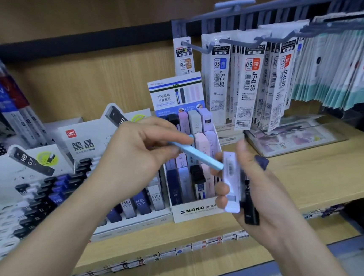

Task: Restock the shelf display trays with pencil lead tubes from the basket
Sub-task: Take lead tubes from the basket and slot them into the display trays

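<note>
The wooden shelf [327, 172] carries the displays. Above its right part, many gel pen refill packs [249, 84] hang on hooks. On the left stands the wide Deli display tray [77, 144] with rows of dark HB lead tubes. Beside it, on its right, stands the narrower MONO display tray [194, 211], filled with pastel and black tubes.

In front of the MONO tray, the left hand [131, 155] pinches a light blue lead tube [199, 156], which points to the right. The right hand [266, 196] grips a white lead tube [231, 181] and a black lead tube [251, 205] together, both nearly upright.
</note>
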`<state>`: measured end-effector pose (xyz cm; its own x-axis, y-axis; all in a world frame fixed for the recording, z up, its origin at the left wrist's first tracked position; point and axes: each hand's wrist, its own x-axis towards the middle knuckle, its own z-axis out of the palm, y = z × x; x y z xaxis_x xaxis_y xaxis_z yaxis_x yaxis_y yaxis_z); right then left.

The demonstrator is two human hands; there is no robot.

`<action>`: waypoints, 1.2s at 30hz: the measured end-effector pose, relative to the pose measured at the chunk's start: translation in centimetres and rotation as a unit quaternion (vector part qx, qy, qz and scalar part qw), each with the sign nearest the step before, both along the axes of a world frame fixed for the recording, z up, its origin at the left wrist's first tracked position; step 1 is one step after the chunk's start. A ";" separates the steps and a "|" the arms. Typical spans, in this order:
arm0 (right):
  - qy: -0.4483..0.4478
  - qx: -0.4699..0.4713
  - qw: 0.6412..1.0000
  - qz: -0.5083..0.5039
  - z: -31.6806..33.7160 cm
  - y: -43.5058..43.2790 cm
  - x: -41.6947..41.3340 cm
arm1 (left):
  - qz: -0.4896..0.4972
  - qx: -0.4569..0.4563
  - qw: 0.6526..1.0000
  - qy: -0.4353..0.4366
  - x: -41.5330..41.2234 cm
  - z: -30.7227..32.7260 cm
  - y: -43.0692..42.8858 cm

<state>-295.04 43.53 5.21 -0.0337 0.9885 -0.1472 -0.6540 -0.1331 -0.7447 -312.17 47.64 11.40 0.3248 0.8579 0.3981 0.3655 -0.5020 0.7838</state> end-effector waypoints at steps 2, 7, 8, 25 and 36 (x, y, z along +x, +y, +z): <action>-0.052 0.003 0.998 0.019 -0.3 -0.1 -0.4 | 0.011 0.038 0.998 0.047 -0.3 -0.2 -0.1; -0.094 0.020 0.995 -0.035 -0.9 0.3 -1.1 | -0.027 -0.062 0.997 -0.029 -1.2 -0.4 0.0; -0.107 0.021 0.993 -0.047 -1.0 0.3 -1.0 | -0.038 -0.094 0.994 -0.050 -1.4 -0.3 0.1; -0.014 -0.078 0.990 -0.120 -1.5 0.9 0.1 | 0.085 0.035 0.974 0.207 0.3 1.0 6.2; 0.009 -0.080 0.988 -0.132 -2.0 1.3 0.0 | 0.076 0.155 0.893 0.414 3.3 0.3 8.2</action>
<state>-295.02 44.86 3.20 0.2181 0.9273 -0.3042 -0.6949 -0.0713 -0.7156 -308.84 55.87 11.70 0.5071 0.8073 0.3018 0.8386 -0.5430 0.0435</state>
